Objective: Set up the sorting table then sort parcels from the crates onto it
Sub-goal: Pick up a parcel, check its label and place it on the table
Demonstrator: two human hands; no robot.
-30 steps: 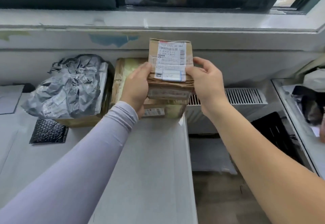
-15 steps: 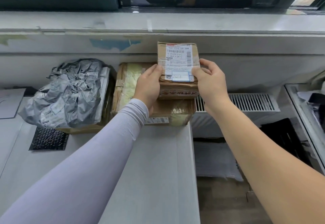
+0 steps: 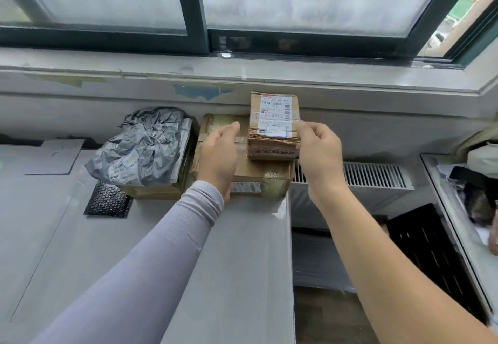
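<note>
On the larger box (image 3: 265, 175), small parcel (image 3: 273, 125) sits between loosened hands; label unreadable

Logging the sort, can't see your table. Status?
Both hands, left hand and right hand, open, just off small box. It sits on bigger box. Nothing blocking.

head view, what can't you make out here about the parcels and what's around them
- Small cardboard box: label print too small to read in the head view.
- Larger box beneath it: top partly hidden by the small box and left hand.
- Box under the grey poly bag: mostly covered by the bag.
- Bin at right: cut off by the frame edge, contents blurred.
- Right hand: contact with the small box unclear.
</note>
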